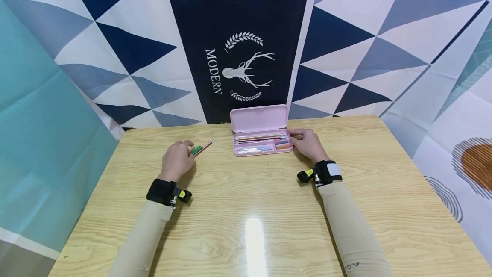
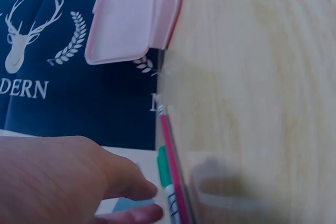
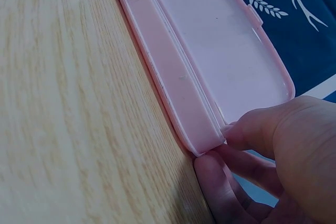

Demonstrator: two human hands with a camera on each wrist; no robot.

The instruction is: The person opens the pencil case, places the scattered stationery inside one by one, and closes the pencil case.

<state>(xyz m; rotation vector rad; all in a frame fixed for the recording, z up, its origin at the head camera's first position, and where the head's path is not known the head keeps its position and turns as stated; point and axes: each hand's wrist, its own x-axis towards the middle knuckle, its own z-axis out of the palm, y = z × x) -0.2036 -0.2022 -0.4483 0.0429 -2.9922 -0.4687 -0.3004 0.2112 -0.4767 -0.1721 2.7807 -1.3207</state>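
A pink pencil case (image 1: pixel 251 154) stands with its lid raised at the back of the table. Pencils (image 1: pixel 257 138) lie in its rear compartment, with a light blue and white item (image 1: pixel 253 150) and an orange-and-blue eraser (image 1: pixel 282 145) in front. My right hand (image 1: pixel 308 145) grips the case's right end; in the right wrist view the thumb (image 3: pixel 244 132) is at the top corner and fingers are below it. To the left, a red pencil (image 2: pixel 173 166) and a green-capped marker (image 2: pixel 165 166) lie side by side. My left hand (image 1: pixel 177 159) hovers close over them, fingertips apart; contact is unclear.
The wooden table (image 1: pixel 230 200) meets a patterned cloth (image 1: pixel 246 33) right behind the case. A teal cloth (image 1: pixel 46 140) hangs along the table's left side. Each wrist wears a black strap with a small camera (image 1: pixel 305 176).
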